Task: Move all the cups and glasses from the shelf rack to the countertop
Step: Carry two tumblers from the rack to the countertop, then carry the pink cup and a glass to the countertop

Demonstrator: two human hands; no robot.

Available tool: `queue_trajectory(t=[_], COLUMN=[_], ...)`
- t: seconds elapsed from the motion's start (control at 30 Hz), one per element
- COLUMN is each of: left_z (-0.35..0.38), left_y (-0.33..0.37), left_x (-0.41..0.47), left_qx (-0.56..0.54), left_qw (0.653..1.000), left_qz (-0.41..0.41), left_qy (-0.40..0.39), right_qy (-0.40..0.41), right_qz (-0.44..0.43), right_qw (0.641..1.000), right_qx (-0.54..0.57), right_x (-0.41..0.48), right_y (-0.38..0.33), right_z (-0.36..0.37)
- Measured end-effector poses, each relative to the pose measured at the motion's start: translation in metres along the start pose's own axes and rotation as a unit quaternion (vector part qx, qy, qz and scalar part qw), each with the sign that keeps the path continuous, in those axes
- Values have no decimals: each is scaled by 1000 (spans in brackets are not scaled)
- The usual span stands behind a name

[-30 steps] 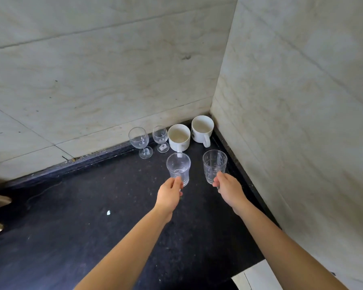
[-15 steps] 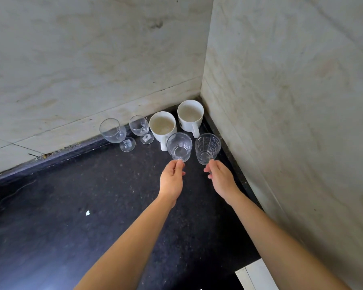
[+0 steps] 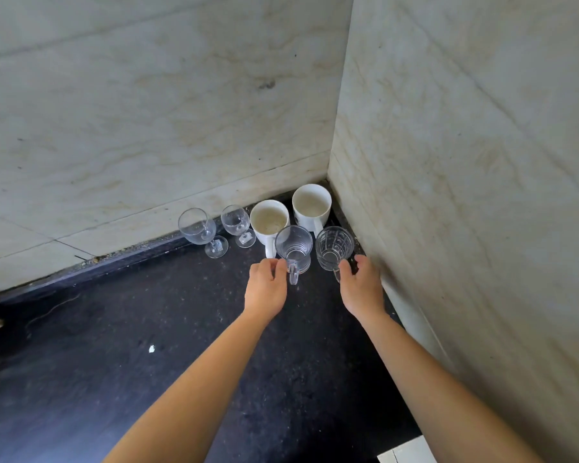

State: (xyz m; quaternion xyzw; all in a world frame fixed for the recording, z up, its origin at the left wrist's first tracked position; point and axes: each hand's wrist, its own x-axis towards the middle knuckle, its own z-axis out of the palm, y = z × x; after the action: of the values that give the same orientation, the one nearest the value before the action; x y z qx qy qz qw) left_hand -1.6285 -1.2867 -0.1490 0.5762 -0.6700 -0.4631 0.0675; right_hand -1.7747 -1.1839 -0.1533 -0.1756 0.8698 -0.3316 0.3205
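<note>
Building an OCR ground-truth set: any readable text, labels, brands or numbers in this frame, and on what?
None readable.
The two clear stemmed wine glasses each carry a small pale patch on the foot, perhaps a sticker; too small to read.
The two white ceramic mugs, two clear glass handled cups, black speckled countertop and beige marble wall tiles show no print.

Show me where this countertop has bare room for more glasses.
Free: the wide black countertop left of both forearms, from the wine glass toward the near edge. Crowded: the corner, where white mugs, glass mugs and both hands pack against the right wall.
</note>
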Motion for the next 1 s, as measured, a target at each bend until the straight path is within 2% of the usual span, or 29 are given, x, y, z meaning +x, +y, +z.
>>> queue_trajectory(t=[0.07,0.17,0.27,0.37,0.5,0.63,0.77,1.0], left_z=[-31,-91,-155,-210,-263,-284,-297,-346], left_y=[13,39,64,70,38,-27,-93,-189], left_x=[-4,-11,-29,-63,-125,-204,-290,-460], left_qx=[54,122,230,285,331,358,362,335], left_qw=[997,973,920,855,804,780,766,714], left_qz=[35,133,195,225,170,89,-14,-111], left_qy=[47,143,249,370,464,505,531,605], right_qy=[49,92,148,172,142,46,-41,-98], right_qz=[-68,-212,-341,-458,-586,-685,-746,-824], right_qw=[996,967,914,854,781,713,649,551], right_qx=[-34,-109,-163,-179,-162,-140,-140,-88], right_x=[-5,-13,-23,-38,-69,-126,-209,-401], right_y=[-22,-65,-120,-173,-227,-243,-233,-229], right_z=[-11,-28,-43,-39,4,71,130,189])
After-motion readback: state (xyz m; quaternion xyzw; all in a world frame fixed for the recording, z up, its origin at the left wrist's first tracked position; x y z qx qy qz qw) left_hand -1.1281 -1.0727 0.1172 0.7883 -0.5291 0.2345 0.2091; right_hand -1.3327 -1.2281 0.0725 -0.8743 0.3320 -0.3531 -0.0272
